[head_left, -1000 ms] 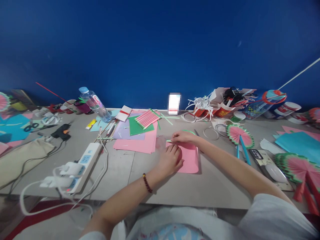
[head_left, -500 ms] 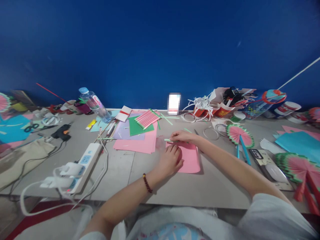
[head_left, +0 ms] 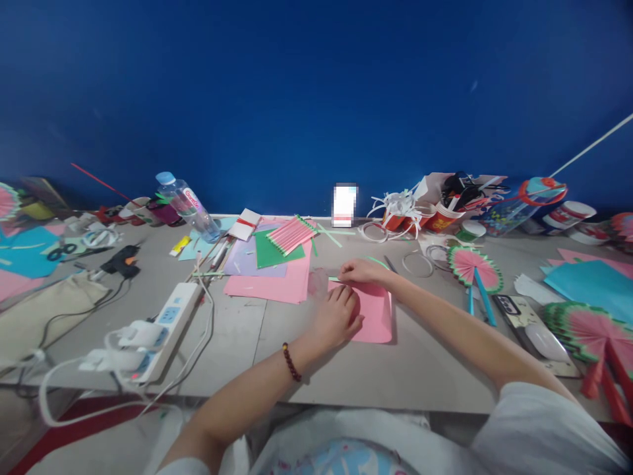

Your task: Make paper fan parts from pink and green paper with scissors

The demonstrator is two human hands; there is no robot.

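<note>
A pink paper sheet (head_left: 376, 316) with rounded lower corners lies in front of me on the grey table. My left hand (head_left: 341, 316) rests palm down on its left part, fingers stretched and a little apart. At the sheet's far edge, my right hand (head_left: 363, 271) has its fingers curled together on a thin green paper strip (head_left: 333, 279). Only the strip's left end shows; the rest is under my fingers. Beyond the left hand, a pink pleated paper piece with green edges (head_left: 291, 235) lies on green paper (head_left: 267, 251).
On the left are a power strip (head_left: 171, 323) with cables, a glue gun (head_left: 121, 262), scissors (head_left: 62, 251) and a leaning bottle (head_left: 190, 208). To the right lie round paper fans (head_left: 475, 269), a phone (head_left: 537, 335) and cups (head_left: 445, 216). A blurred screen (head_left: 345, 204) stands behind.
The green strip's end has drawn in closer to my right fingers and the sheet's left edge. My right hand shifted very slightly; my left hand stays in place.
</note>
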